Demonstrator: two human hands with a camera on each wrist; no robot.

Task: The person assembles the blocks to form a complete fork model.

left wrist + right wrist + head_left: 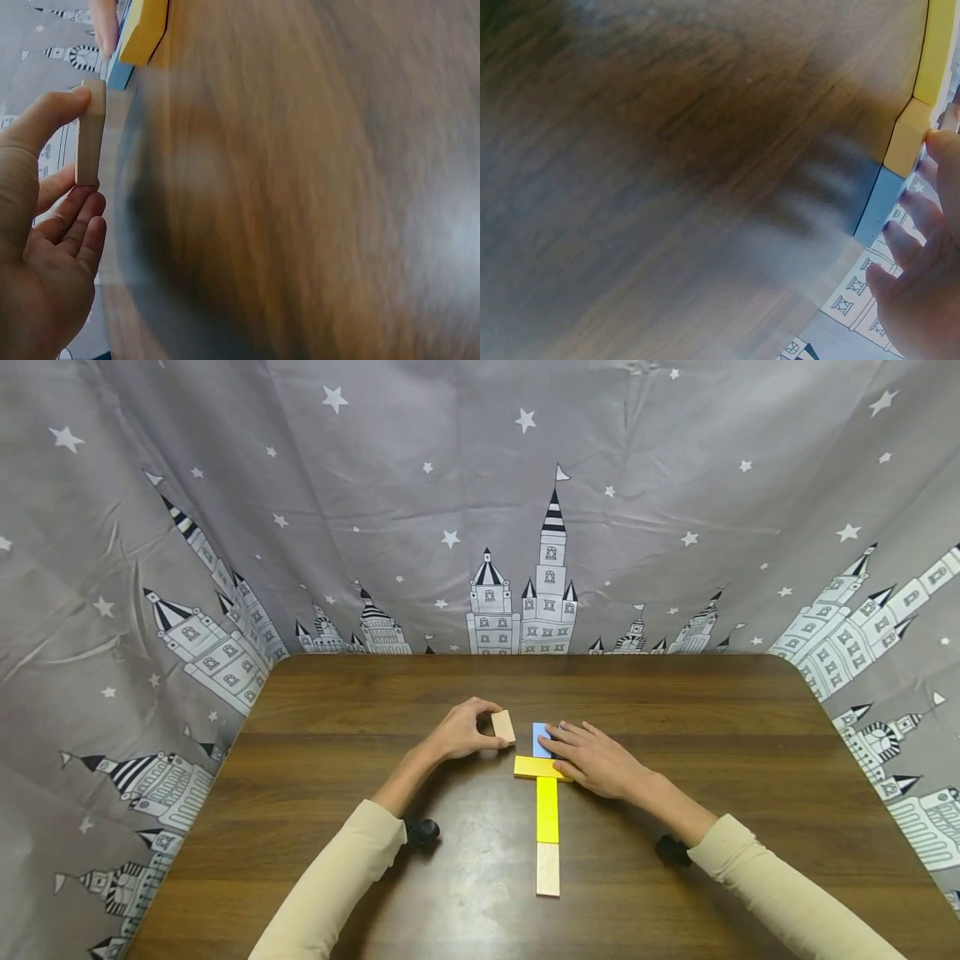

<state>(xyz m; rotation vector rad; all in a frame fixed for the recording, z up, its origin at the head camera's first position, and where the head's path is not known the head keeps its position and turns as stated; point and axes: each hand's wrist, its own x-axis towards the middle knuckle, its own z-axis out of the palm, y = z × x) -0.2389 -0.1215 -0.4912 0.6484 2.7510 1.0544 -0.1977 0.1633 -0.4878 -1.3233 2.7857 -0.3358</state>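
Note:
My left hand [463, 731] pinches a plain wooden block [503, 727] between thumb and fingers, left of a row of flat blocks. In the left wrist view the held block [91, 139] stands edge-on between thumb and fingertips. My right hand [600, 762] lies with fingers extended over a light blue block [541, 739] and the right end of an orange-yellow block [531, 767], partly covering both. The orange-yellow block lies crosswise below the blue one. Beneath it run a bright yellow block [547, 810] and another plain wooden block [548, 869], end to end.
The blocks lie on a brown wood-grain table [300, 860] with rounded far corners. Behind it hangs a grey curtain [375, 468] printed with castles and stars. A dark wrist device [423, 833] shows by the left sleeve, another [672, 850] by the right.

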